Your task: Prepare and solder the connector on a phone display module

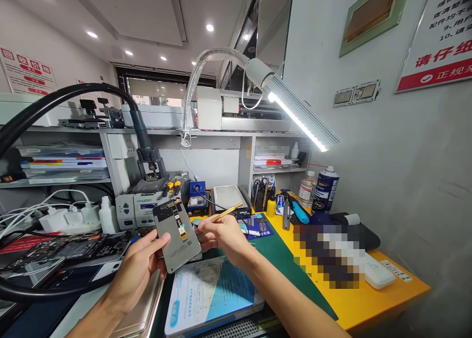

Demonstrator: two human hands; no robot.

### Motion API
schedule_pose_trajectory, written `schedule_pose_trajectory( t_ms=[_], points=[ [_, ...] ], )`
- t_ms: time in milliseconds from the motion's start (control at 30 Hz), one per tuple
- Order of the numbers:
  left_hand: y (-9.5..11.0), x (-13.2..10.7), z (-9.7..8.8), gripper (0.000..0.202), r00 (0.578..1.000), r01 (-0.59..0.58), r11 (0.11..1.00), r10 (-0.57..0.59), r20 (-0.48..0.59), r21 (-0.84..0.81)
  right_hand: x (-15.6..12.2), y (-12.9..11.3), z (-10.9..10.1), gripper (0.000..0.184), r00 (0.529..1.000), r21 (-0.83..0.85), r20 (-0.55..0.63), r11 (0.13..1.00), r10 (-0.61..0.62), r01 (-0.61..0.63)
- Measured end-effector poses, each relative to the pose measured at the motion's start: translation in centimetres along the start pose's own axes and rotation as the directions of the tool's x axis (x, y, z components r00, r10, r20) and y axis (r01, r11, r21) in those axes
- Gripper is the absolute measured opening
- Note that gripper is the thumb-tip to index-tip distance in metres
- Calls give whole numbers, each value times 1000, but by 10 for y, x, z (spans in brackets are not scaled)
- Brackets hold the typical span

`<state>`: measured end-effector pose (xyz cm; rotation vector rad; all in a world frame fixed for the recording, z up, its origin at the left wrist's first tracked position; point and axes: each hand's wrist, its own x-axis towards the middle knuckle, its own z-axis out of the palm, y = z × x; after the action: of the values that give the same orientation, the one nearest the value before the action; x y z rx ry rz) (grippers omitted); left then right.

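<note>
My left hand [138,267] grips a phone screen [174,249] by its lower left edge, thumb across its grey back. A short flex cable [181,225] with a gold connector runs down that back, below a black strip at the top. Between the fingers of my right hand [224,237] is a slim gold pen-like tool [232,210], slanting up to the right. Its working end is close to the screen's right edge; I cannot tell whether it touches. Beneath both hands lies a blue and white box [212,294].
A green mat [287,264] covers part of the yellow table [391,298]. Phone boards and cables crowd the left, below a black hose [66,95]. A grey soldering station [134,208] stands behind. At the right are a spray can [325,190] and a bottle [307,189]; a lamp [295,112] hangs overhead.
</note>
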<state>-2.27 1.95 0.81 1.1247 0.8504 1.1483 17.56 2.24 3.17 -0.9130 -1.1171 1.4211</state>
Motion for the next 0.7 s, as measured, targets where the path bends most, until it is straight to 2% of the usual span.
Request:
schedule_pose_trajectory(
  t_ms=[700],
  points=[
    [5, 3, -1, 32, 984, -73, 996, 64, -164, -48, 0, 6, -1, 20, 999, 10, 53, 1000, -6, 5]
  ],
)
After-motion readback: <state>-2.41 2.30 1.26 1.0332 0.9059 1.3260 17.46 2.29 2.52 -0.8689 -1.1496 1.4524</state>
